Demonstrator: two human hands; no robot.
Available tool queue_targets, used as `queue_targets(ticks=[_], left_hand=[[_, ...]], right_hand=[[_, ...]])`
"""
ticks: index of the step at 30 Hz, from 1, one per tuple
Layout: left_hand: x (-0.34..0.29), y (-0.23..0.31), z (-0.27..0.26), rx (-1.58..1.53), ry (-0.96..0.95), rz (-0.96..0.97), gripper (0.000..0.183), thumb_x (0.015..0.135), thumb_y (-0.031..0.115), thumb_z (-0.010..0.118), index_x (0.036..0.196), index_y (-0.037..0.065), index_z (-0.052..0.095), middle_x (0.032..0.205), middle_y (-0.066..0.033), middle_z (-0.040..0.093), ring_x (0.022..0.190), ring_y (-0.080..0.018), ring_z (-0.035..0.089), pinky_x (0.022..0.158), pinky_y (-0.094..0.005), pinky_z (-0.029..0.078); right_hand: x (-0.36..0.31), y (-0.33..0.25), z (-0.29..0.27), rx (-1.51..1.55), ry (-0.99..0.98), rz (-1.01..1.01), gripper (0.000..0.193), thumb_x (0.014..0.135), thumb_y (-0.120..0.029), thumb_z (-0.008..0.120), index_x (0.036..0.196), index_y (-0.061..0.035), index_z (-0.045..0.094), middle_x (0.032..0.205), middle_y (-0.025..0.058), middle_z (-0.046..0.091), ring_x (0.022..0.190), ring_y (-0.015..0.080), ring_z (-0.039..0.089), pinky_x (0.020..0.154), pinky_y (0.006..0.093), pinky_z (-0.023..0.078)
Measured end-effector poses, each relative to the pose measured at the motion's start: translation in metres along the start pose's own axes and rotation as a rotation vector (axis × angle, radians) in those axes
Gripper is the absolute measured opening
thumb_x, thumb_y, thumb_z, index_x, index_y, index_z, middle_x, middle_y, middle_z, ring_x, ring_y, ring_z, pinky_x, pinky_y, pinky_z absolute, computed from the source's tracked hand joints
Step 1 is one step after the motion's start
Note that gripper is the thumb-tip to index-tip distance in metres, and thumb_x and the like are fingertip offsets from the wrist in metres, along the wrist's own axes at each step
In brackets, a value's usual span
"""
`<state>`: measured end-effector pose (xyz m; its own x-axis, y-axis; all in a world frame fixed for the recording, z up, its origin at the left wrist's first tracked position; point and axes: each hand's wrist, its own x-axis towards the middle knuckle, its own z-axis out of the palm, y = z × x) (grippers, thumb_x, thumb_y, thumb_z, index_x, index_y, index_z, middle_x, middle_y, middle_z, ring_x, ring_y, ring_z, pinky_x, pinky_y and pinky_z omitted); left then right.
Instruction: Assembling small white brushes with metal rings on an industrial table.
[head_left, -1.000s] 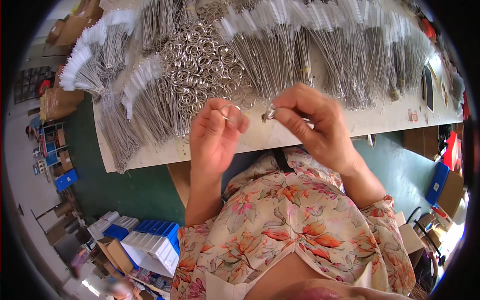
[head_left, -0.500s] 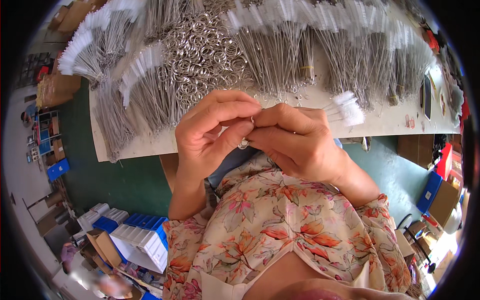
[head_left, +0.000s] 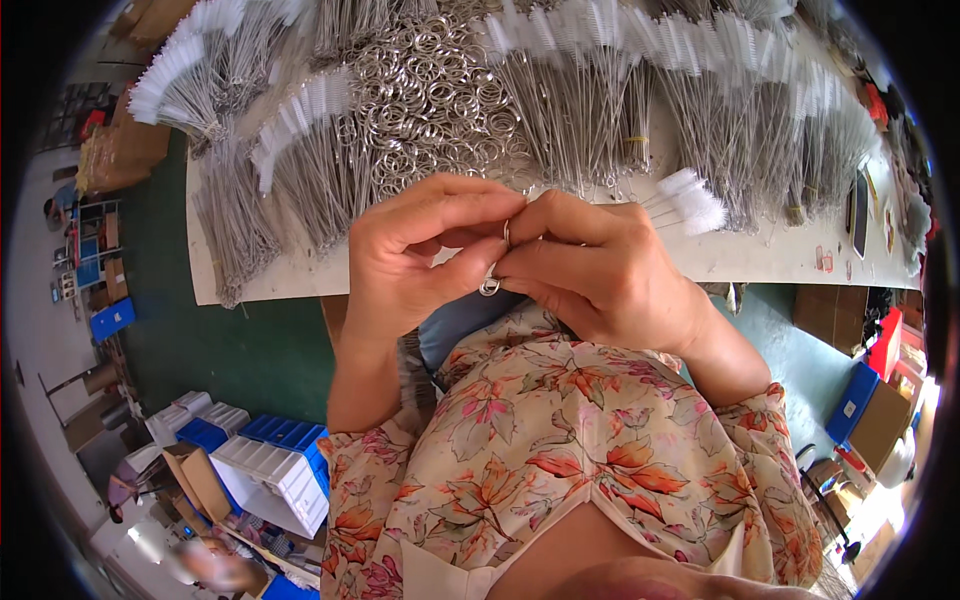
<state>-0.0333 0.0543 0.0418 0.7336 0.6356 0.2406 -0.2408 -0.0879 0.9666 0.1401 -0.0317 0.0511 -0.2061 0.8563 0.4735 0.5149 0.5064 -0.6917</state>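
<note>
Both hands meet at the table's front edge, fingertips together. My left hand pinches a small metal ring between thumb and fingers; the ring shows edge-on. My right hand is closed, its thumb and forefinger at the same ring. White-bristled wire brushes stick out beyond its far side, their stems running behind the hand and seemingly held in it. Below the fingertips, small wire loops poke out next to the right fingers. The fingers hide where ring and loops meet.
On the pale table lies a heap of metal rings, with bundles of wire brushes to its left and more brush bundles to its right. A dark phone-like slab lies far right. White and blue bins stand lower left.
The ring between the fingertips shows more clearly now. Both hands remain together, with fingers only slightly shifted. The table and its contents sit a little farther right in view.
</note>
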Motion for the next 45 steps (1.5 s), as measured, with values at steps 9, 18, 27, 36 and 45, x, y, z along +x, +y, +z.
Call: queue_targets(ticks=[9, 18, 27, 36, 45], left_hand=[[0.002, 0.014, 0.018, 0.309, 0.263, 0.223, 0.031, 0.074, -0.012, 0.060, 0.105, -0.009, 0.059, 0.099, -0.0168, 0.061, 0.084, -0.0202, 0.065, 0.074, -0.0269, 0.055], [0.006, 0.009, 0.010, 0.237, 0.252, 0.127, 0.031, 0.074, -0.012, 0.059, 0.105, -0.008, 0.059, 0.101, -0.0150, 0.061, 0.085, -0.0162, 0.062, 0.076, -0.0260, 0.054], [0.016, 0.025, -0.009, 0.068, 0.127, -0.143, 0.024, 0.078, -0.004, 0.057, 0.101, -0.006, 0.062, 0.096, -0.0143, 0.063, 0.083, -0.0153, 0.063, 0.072, -0.0265, 0.055], [-0.013, 0.005, -0.035, 0.160, 0.135, -0.346, 0.028, 0.085, 0.009, 0.058, 0.111, 0.000, 0.058, 0.100, -0.0100, 0.063, 0.081, -0.0131, 0.062, 0.070, -0.0266, 0.053], [-0.105, 0.031, -0.278, 0.924, 0.901, -0.551, 0.019, 0.084, 0.006, 0.053, 0.101, 0.000, 0.061, 0.082, -0.0071, 0.064, 0.066, -0.0128, 0.062, 0.061, -0.0237, 0.052]], right_hand=[[0.016, 0.000, -0.011, 0.936, 0.112, 0.604, 0.015, 0.087, -0.016, 0.060, 0.090, -0.0027, 0.066, 0.079, 0.0008, 0.060, 0.063, 0.0039, 0.048, 0.052, 0.0192, 0.038], [0.022, 0.013, -0.003, 0.808, 0.093, 0.574, 0.011, 0.084, -0.013, 0.064, 0.086, -0.0019, 0.067, 0.068, -0.0002, 0.059, 0.056, 0.0027, 0.047, 0.048, 0.0180, 0.038], [0.022, 0.010, -0.011, 0.944, -0.028, 0.637, 0.012, 0.083, -0.011, 0.064, 0.091, -0.0012, 0.064, 0.074, 0.0009, 0.062, 0.055, 0.0025, 0.047, 0.047, 0.0177, 0.038], [0.010, 0.017, 0.032, 0.337, 0.019, 0.503, 0.007, 0.081, -0.004, 0.061, 0.087, -0.0003, 0.061, 0.074, 0.0073, 0.058, 0.059, 0.0146, 0.054, 0.056, 0.0265, 0.044], [-0.045, 0.035, 0.069, -0.456, -0.076, 0.018, 0.023, 0.064, -0.005, 0.059, 0.086, -0.0095, 0.063, 0.078, 0.0010, 0.055, 0.077, 0.0198, 0.054, 0.066, 0.0334, 0.042]])
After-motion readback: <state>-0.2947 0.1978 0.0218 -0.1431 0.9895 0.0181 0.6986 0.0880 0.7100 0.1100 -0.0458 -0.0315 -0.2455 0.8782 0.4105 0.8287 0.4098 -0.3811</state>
